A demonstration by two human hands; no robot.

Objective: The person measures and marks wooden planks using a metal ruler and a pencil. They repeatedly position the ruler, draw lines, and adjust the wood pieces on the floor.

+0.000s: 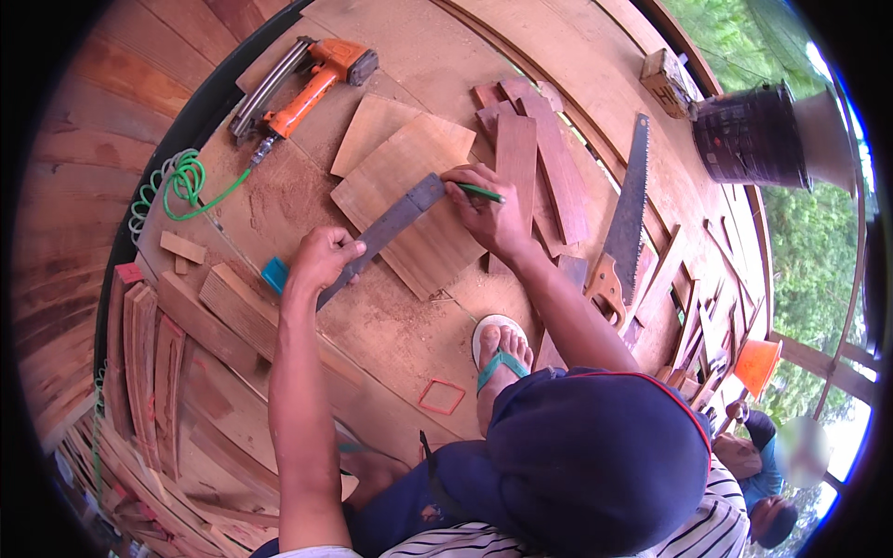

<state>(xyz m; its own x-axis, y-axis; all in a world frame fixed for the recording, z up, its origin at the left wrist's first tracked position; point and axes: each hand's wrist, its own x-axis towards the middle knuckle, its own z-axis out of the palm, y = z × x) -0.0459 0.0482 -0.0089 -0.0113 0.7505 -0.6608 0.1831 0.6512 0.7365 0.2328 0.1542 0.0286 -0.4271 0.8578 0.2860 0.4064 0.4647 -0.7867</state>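
Observation:
My left hand is closed round the near end of a dark grey flat strip, its thumb on top. The strip slants up and away to the right, above thin square wooden boards. At its far end my right hand is closed, with a slim green pencil or pen sticking out of it. The fingertips of that hand meet the strip's end. Whether the strip is wood or metal I cannot tell. The pencil's tip is hidden by the fingers.
An orange nail gun with a coiled green hose lies far left. Reddish planks and a handsaw lie to the right. Timber is stacked at left. A black bucket stands far right; another person is lower right.

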